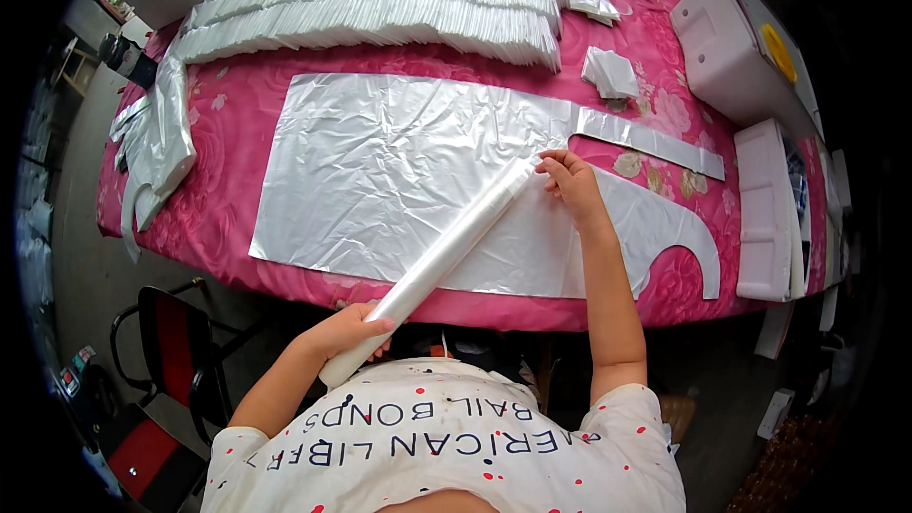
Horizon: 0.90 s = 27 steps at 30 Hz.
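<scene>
A long whitish roll of plastic film [454, 239] slants from my waist up over the table. My left hand [353, 334] is wrapped round its lower part, thumb on top. At the upper end, my right hand [570, 180] has thumb and fingertips pinched at the roll's tip; the other fingers are curled. Beneath the roll, a large silvery-white plastic vest bag [380, 161] lies spread and creased. One handle strip [655, 142] points right, and a curved handle [698, 237] lies nearer the front edge.
Rows of folded white plastic packets [380, 19] line the table's back, with small piles [610, 73] beside them. More plastic bags [163, 147] hang over the left edge near a dark bottle [126, 59]. White foam boxes [708, 43] stand right; a red-black chair [171, 342] is lower left.
</scene>
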### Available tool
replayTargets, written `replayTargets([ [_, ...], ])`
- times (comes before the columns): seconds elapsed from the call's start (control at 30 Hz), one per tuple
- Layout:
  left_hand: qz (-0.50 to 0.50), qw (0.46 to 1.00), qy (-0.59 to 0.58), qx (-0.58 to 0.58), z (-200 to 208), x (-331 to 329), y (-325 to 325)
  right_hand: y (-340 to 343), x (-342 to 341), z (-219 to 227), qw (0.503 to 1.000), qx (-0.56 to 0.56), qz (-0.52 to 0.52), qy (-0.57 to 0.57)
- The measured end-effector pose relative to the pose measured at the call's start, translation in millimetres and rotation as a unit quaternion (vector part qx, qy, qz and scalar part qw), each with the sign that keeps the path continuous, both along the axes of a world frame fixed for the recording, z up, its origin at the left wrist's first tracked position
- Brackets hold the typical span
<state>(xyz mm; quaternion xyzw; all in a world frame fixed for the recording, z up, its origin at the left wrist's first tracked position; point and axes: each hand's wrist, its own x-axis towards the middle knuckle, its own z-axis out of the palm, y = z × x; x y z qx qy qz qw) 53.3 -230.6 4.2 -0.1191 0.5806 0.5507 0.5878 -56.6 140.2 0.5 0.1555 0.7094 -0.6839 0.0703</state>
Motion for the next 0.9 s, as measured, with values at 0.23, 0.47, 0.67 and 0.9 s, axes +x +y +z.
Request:
replayTargets([
  [0.23,-0.012,0.998,0.066,-0.017,9,5,4,-9,-4,13,0.989,0.06,0.115,-0.072],
  [0.47,-0.023,0.994,0.101,-0.036,17,6,10,-12,0,11,0.984,0.022,0.163,-0.063],
  [0.67,-0.053,0.996,0.068,-0.017,18,9,-5,17,-5,-2,0.982,0.172,0.076,0.017],
  [0.9,-0.103,0.991,0.084,-0.016,21,10,-87,141,-6,-11,0.972,0.194,-0.122,0.045],
])
